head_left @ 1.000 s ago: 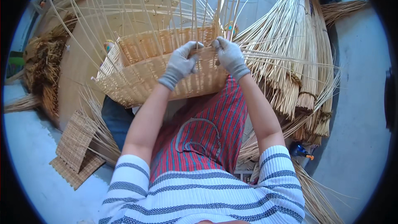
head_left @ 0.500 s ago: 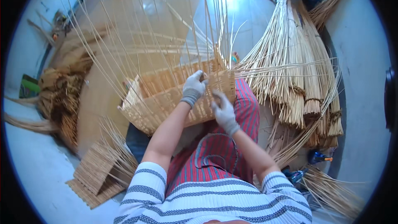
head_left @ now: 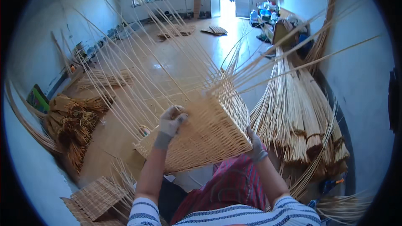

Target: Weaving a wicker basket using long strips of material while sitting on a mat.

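Observation:
A half-woven wicker basket (head_left: 209, 138) is tilted above my lap, its woven side toward me. Long loose canes (head_left: 142, 58) stick up from its far rim and fan out left and right. My left hand (head_left: 171, 122), in a pale grey glove, grips the basket's upper edge near the middle, fingers curled over it. My right hand (head_left: 256, 144), gloved too, holds the lower right corner, its thumb along the end wall. The fingers under that corner are hidden. Part of the weave beside my left hand is smeared by motion.
Tied bundles of pale canes (head_left: 299, 117) lie at the right by the wall. A heap of brown fibre bundles (head_left: 75, 121) lies at the left. Woven panels (head_left: 98, 196) rest at the lower left, and flat pieces (head_left: 215, 30) lie farther off, before an open door (head_left: 243, 0).
The basket has turned and tipped up, showing its woven side. My right hand has moved from its near wall to the lower right corner. The view has lifted toward the door and window.

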A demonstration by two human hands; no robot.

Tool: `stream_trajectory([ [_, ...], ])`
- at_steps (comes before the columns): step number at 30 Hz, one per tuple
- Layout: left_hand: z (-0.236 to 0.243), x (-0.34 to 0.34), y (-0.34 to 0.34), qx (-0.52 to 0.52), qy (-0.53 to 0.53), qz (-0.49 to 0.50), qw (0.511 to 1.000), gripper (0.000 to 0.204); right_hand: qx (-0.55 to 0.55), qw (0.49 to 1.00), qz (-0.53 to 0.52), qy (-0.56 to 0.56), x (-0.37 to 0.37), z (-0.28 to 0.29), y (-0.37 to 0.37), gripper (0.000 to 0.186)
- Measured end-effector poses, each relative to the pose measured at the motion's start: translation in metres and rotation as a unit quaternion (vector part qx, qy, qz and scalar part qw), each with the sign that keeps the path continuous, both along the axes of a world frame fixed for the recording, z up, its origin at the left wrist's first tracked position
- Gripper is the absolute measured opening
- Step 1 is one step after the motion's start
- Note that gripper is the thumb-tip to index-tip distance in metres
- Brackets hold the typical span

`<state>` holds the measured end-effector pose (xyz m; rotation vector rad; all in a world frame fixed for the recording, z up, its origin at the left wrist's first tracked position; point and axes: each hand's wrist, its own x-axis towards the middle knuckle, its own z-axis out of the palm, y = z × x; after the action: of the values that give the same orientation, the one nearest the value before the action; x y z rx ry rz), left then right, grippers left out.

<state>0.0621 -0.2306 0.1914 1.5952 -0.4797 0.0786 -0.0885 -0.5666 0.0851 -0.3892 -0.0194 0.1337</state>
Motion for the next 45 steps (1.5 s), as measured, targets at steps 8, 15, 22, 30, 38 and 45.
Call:
stream_trajectory([
  [8, -0.027, 0.055, -0.021, -0.181, 0.008, 0.09, 0.979, 0.051, -0.255, 0.937, -0.221, 0.088, 0.016, 0.004, 0.098, 0.044],
  [15, -0.076, -0.059, 0.013, 0.179, -0.044, 0.381, 0.906, 0.076, -0.488, 0.853, 0.114, -0.146, 0.0, -0.009, 0.17, 0.052],
  [22, -0.088, -0.061, 0.037, 0.165, -0.06, 0.375, 0.91, 0.071, -0.516, 0.853, 0.071, 0.019, -0.045, -0.039, 0.114, 0.037],
  [30, -0.095, -0.082, 0.028, 0.115, -0.025, 0.38, 0.917, 0.066, -0.566, 0.823, 0.031, 0.007, -0.086, -0.109, 0.088, 0.031],
  [38, -0.104, -0.096, 0.027, 0.131, -0.033, 0.372, 0.918, 0.069, -0.785, 0.596, 0.108, -0.129, -0.081, -0.088, 0.107, 0.031],
  [45, -0.107, -0.096, 0.03, 0.088, -0.054, 0.358, 0.928, 0.069, -0.763, 0.626, 0.127, -0.104, -0.081, -0.085, 0.107, 0.032],
])
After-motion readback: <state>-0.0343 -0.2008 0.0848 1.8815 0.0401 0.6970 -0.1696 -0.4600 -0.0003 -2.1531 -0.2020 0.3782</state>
